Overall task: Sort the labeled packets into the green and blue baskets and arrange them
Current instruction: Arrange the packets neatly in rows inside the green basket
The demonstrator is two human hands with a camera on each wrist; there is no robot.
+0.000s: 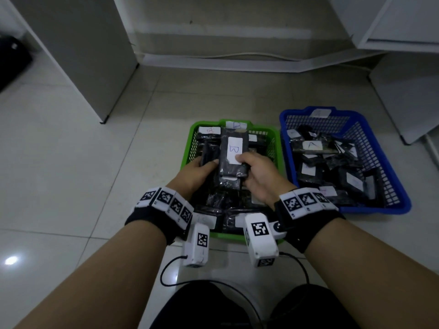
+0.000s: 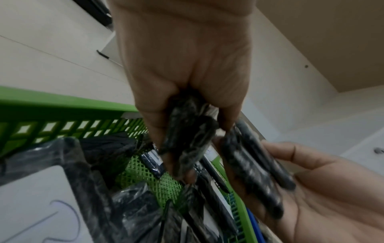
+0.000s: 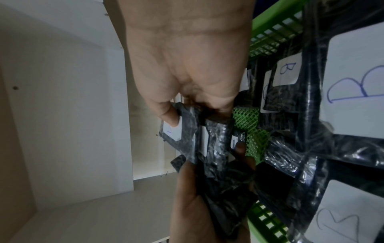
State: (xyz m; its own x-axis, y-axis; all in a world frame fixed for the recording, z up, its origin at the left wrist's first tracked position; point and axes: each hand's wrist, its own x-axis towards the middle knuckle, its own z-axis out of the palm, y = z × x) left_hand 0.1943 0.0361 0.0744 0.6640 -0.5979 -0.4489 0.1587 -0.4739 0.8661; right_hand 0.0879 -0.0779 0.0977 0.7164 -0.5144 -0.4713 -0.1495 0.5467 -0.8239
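A green basket (image 1: 190, 148) on the floor in front of me holds several black packets with white labels marked B. To its right, the blue basket (image 1: 377, 208) holds several black packets, one label (image 1: 311, 145) reading A. Both my hands hold a stack of black packets (image 1: 228, 170) over the green basket, and its top label shows a B. My left hand (image 1: 206, 166) grips the stack's left side. On the right side my right hand (image 1: 247, 162) grips it, thumb on the label. In the left wrist view the left hand (image 2: 182, 157) curls round packets (image 2: 187, 139). The right hand's thumb (image 3: 168, 115) presses a label.
A white cabinet (image 1: 78, 55) stands at the back left and white furniture (image 1: 403, 91) at the right. A cable (image 1: 237, 54) runs along the back wall. A dark object (image 1: 11, 60) sits far left. Pale floor tiles (image 1: 95, 162) lie left of the green basket. My knees (image 1: 202, 307) are below.
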